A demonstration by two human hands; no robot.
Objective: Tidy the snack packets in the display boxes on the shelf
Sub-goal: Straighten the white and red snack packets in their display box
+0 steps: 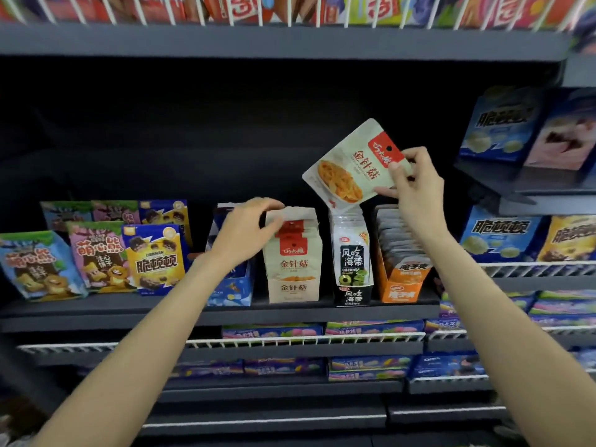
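Observation:
My right hand holds a beige snack packet with a red label, tilted, in the air above the black display box. My left hand rests on the top left of the beige display box and touches the tops of the matching packets standing in it. An orange display box with several packets stands to the right of the black one. A blue display box stands behind my left wrist, mostly hidden.
Standing snack bags fill the left of the dark shelf. Blue and yellow boxes sit on tilted wire shelves at the right. Flat candy boxes lie on the lower shelves behind white wire rails. More packets hang above.

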